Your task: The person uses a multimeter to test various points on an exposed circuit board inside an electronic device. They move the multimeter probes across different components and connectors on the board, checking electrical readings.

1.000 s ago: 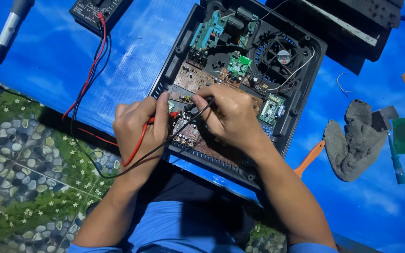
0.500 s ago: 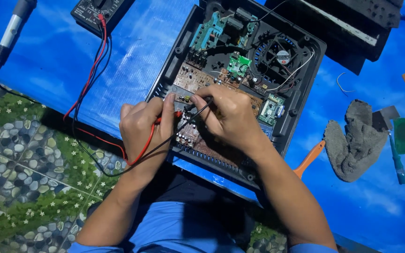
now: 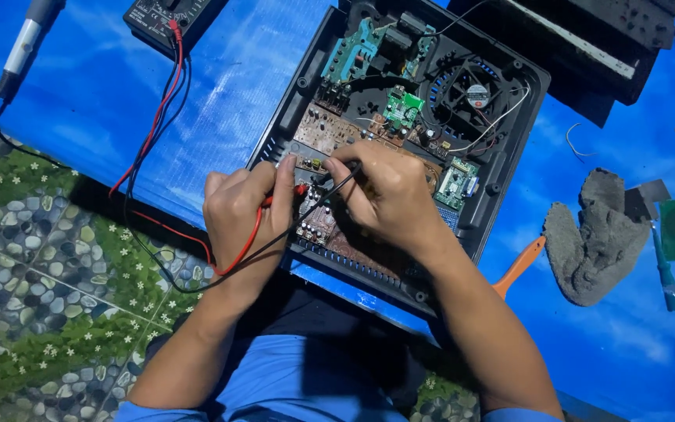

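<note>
Blue tarp (image 3: 220, 86) under open black chassis (image 3: 509, 156), boards exposed. Meter (image 3: 167, 17) at top, leads run down to both hands. Left hand (image 3: 245, 211) pinches red probe (image 3: 279, 200), right hand (image 3: 384, 191) pinches black probe (image 3: 336, 181), tips on the brown board (image 3: 330, 227) (near front edge). Versus 1 s ago: left hand has crept slightly towards the right; chassis unmoved.

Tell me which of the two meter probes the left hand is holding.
The red probe, pinched by the left hand with its red lead looping below; the black probe sits in the right hand.
</note>
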